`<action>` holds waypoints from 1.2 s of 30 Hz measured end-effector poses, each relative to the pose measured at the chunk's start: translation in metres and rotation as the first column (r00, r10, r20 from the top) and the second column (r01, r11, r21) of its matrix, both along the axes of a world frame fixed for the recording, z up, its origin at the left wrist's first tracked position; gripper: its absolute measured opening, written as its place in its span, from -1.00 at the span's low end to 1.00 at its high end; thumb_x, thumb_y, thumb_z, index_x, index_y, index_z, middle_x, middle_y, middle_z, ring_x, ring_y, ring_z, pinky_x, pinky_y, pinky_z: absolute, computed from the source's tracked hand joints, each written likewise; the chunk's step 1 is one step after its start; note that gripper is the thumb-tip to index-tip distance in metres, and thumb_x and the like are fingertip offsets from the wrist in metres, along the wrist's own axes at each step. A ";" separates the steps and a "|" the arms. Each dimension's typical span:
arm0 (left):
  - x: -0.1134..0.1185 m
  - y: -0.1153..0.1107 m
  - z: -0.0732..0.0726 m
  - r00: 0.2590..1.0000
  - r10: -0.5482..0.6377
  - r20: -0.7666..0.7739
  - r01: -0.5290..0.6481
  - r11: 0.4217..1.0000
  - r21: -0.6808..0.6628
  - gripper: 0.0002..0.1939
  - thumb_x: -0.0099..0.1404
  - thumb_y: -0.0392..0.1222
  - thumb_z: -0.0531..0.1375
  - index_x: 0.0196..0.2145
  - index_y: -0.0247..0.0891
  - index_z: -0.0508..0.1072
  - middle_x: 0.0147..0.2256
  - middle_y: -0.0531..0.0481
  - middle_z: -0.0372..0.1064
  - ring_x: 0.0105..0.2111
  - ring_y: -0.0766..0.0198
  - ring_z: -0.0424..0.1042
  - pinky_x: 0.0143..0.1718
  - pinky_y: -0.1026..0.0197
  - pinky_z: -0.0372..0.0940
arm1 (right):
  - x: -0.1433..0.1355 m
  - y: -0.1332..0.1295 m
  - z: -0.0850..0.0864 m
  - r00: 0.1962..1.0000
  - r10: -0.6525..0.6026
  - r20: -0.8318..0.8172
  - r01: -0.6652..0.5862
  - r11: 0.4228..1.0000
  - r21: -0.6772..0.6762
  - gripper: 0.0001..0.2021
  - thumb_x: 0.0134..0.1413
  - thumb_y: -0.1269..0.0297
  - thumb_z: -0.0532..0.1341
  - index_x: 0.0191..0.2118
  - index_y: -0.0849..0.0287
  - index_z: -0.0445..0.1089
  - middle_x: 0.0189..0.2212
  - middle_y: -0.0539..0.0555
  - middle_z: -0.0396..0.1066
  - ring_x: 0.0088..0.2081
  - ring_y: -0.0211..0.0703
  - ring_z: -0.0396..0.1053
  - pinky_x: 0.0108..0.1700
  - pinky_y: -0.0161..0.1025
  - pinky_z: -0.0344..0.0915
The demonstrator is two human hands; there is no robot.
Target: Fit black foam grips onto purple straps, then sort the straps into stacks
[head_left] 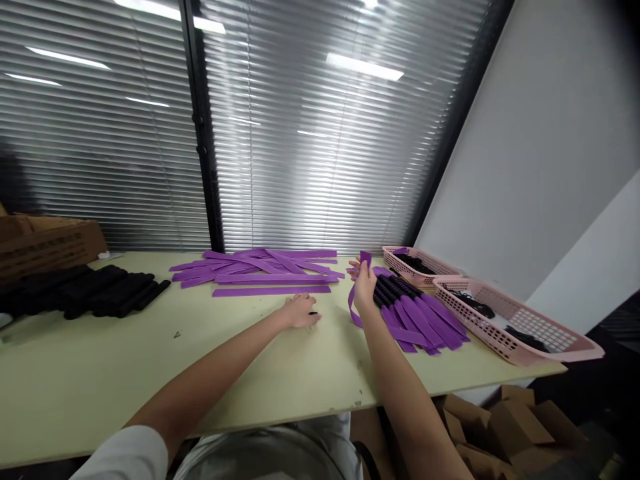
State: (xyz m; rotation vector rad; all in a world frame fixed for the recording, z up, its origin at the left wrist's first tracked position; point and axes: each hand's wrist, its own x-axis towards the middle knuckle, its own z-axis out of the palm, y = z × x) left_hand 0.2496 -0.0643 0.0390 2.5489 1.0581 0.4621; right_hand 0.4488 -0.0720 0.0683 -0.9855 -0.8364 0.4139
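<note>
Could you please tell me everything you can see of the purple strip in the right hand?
The purple strip is flat, narrow, evenly coloured and looks like fabric. The right hand grips it near one end, which points upward above the hand. Lower down, what seems the same strip bows out to the left; the right arm hides part of it.

The purple strips [273, 279] looked like matt cloth. The pink baskets [480, 328] at right were plastic; the far blinds [310, 160] looked glossy.
</note>
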 end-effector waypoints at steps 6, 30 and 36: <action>-0.038 -0.011 -0.021 0.986 -0.110 -0.123 0.122 0.988 0.098 -0.62 0.32 -0.01 0.02 0.02 -0.15 0.36 0.09 -0.17 0.30 0.09 -0.07 0.26 0.06 -0.08 0.15 | 0.008 0.001 0.002 0.956 0.229 -0.183 -0.238 0.971 -0.029 -0.41 0.12 -0.27 -0.15 0.12 -0.06 0.17 0.04 0.14 0.39 -0.29 -0.13 0.45 -0.35 -0.20 0.31; -0.159 0.010 -0.011 0.862 0.106 0.495 -0.164 0.983 0.076 -0.70 0.23 -0.03 0.18 -0.12 -0.20 0.33 -0.18 -0.04 0.40 -0.17 0.16 0.37 -0.11 0.14 0.24 | -0.177 -0.006 -0.050 0.394 0.186 0.900 -0.104 0.982 -0.158 -0.49 0.34 0.17 -0.15 0.36 -0.03 -0.11 -0.12 0.18 0.33 -0.13 0.02 0.31 -0.12 -0.07 0.31; -0.155 0.003 -0.013 0.894 0.114 0.434 -0.215 0.958 0.191 -0.81 0.32 -0.09 0.06 -0.15 -0.19 0.25 -0.18 -0.09 0.33 -0.16 0.12 0.33 -0.13 0.10 0.23 | -0.180 -0.016 -0.050 0.264 0.119 0.957 -0.069 0.992 -0.104 -0.54 0.34 0.21 -0.11 0.32 -0.10 0.00 -0.05 0.15 0.32 -0.08 0.01 0.29 -0.06 -0.07 0.28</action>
